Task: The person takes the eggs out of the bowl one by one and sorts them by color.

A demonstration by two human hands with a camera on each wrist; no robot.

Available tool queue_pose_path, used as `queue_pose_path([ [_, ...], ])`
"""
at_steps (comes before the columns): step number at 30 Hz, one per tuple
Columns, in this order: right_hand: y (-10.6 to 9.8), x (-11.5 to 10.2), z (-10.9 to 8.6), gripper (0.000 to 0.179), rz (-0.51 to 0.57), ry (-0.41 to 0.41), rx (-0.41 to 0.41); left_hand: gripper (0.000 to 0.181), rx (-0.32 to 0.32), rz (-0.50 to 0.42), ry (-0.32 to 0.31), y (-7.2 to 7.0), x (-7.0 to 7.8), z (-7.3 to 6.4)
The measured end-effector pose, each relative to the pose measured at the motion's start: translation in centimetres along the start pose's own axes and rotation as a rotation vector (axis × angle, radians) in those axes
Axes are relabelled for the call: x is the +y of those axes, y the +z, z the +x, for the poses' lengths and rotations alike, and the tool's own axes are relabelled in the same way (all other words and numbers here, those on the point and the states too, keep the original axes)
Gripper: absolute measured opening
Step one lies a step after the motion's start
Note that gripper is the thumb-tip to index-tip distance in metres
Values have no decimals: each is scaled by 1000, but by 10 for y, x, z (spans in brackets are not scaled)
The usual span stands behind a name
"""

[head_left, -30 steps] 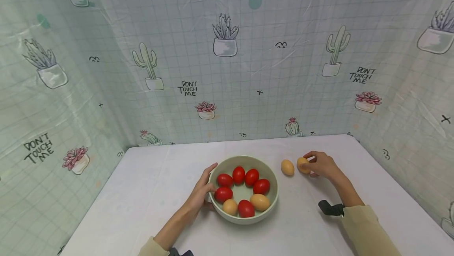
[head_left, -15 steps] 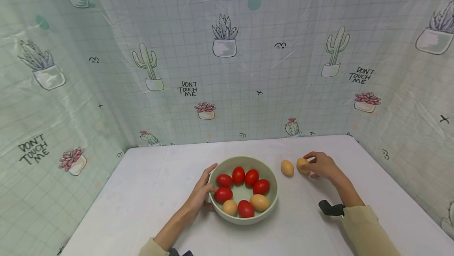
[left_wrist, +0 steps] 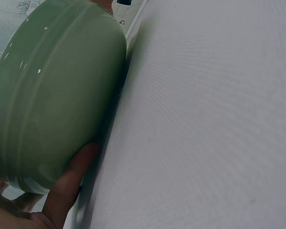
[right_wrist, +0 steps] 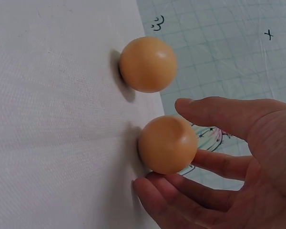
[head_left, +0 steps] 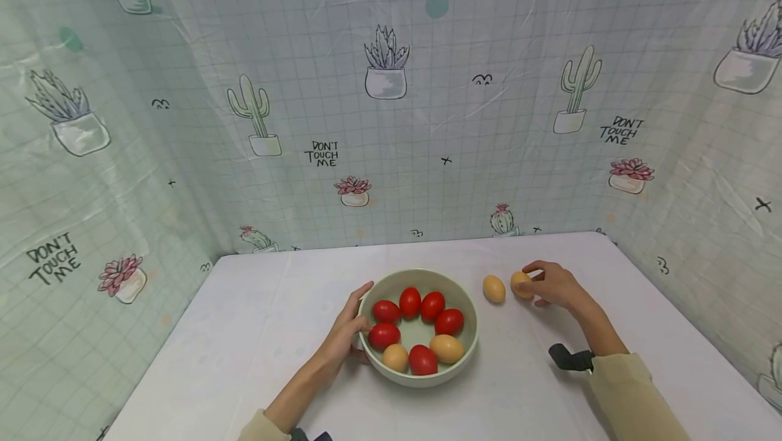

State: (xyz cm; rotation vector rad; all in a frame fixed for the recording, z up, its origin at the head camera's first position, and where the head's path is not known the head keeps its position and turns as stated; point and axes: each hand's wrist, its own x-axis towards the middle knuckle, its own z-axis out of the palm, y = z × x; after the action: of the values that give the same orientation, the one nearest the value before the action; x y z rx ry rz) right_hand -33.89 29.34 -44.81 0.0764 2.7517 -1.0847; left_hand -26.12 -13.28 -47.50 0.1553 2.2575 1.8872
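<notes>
My left hand (head_left: 343,334) grips the left side of a pale green bowl (head_left: 418,381). In the left wrist view, one finger (left_wrist: 71,183) lies against the lower outside of the bowl (left_wrist: 62,86). Several red eggs (head_left: 411,302) and two yellow eggs (head_left: 447,349) lie inside it. To the right of the bowl, my right hand (head_left: 554,285) has its fingers curved round a yellow egg (right_wrist: 167,145) on the table. The thumb is close over that egg; its contact cannot be made out. Beside it lies another yellow egg (head_left: 493,289), untouched.
The white table (head_left: 256,332) runs back to a hanging sheet (head_left: 293,88) printed with potted plants, which also encloses both sides. A black strap mount (head_left: 569,358) sits on the right wrist.
Both hands, the bowl and the eggs hold their places. The head view has shifted very slightly.
</notes>
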Motion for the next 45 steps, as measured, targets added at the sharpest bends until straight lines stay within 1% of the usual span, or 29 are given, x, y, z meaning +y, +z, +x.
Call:
queue_pose_path([
  [7, -4, -1, -2, 68, -12, -17, -3, 82, -2, -3, 3, -1, 1, -1],
  [11, -8, -6, -5, 66, -33, -36, 16, 82, -1, 2, 4, -2, 1, 0],
  [16, -12, -15, -10, 69, -90, -44, 77, 81, 2, 4, 4, -3, 1, 0],
  [19, -13, -20, -12, 67, -111, -82, 128, 81, 1, 2, 6, -3, 1, 0],
  [23, -12, -28, -16, 61, -118, -142, 181, 81, 0, 0, 6, -3, 1, -1],
  [28, -12, -42, -25, 55, -101, -169, 211, 82, 2, 1, -2, -3, 0, -2],
  [33, -11, -55, -32, 52, -105, -204, 214, 81, -4, -8, 3, -2, 1, -1],
  [41, -7, -84, -33, 45, -140, -311, 209, 81, -9, -5, 2, -2, 1, -1],
  [45, -5, -101, -33, 43, -148, -375, 183, 81, -7, -11, 0, -2, 1, 0],
])
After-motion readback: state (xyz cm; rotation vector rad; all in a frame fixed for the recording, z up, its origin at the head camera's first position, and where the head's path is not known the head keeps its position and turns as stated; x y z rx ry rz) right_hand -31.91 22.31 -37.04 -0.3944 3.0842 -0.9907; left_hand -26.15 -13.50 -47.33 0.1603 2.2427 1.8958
